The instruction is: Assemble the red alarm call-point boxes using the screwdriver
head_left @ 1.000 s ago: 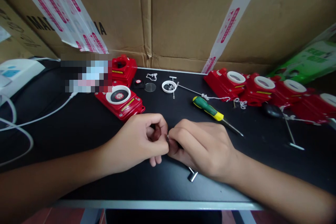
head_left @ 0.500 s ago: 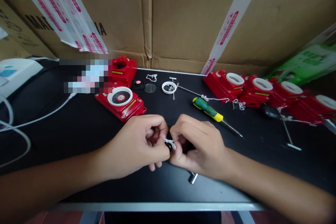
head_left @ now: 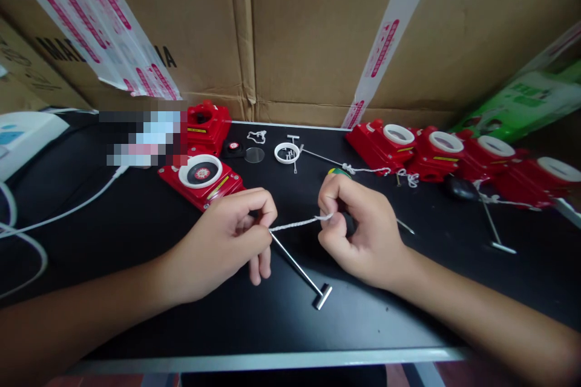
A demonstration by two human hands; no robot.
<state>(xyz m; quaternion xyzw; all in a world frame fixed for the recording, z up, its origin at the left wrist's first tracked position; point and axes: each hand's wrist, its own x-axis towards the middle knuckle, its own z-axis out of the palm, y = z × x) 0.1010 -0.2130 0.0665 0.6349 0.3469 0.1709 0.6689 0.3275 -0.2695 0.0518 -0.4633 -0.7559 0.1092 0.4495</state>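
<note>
Left hand (head_left: 231, 239), fingers curled, pinches string (head_left: 295, 225) and rod (head_left: 295, 261); right hand (head_left: 363, 236) pinches string too. String spans between; rod slants from left fingertips.

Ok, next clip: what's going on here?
At a black table, a person's left hand pinches the far end of a T-ended metal rod, together with a white cord. The right hand grips the cord's other end, so it stretches nearly straight between them. Whether it's tied to the rod is hidden by the fingers. A screwdriver lies partly covered by the right hand, with red housings farther back on both sides.
</note>
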